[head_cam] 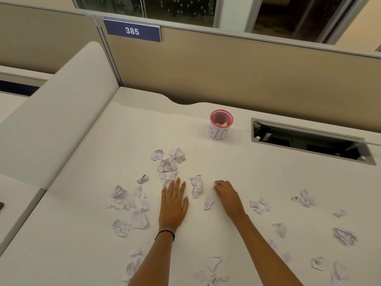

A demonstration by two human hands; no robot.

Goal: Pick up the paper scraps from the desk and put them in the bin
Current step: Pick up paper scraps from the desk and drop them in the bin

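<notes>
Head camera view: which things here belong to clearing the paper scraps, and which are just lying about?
Belongs to the job: paper scraps strewn over the desk; pink mesh bin marked BIN; left hand; right hand.
Just there: 385 number plate on the partition; open cable hatch; black wristband.

Ahead of me: tan wall w/ a blue sign, no. 385 in white. Dark windows up top. On my left, a pale side wall w/ a round corner. On my right, an open hatch, dark inside
</notes>
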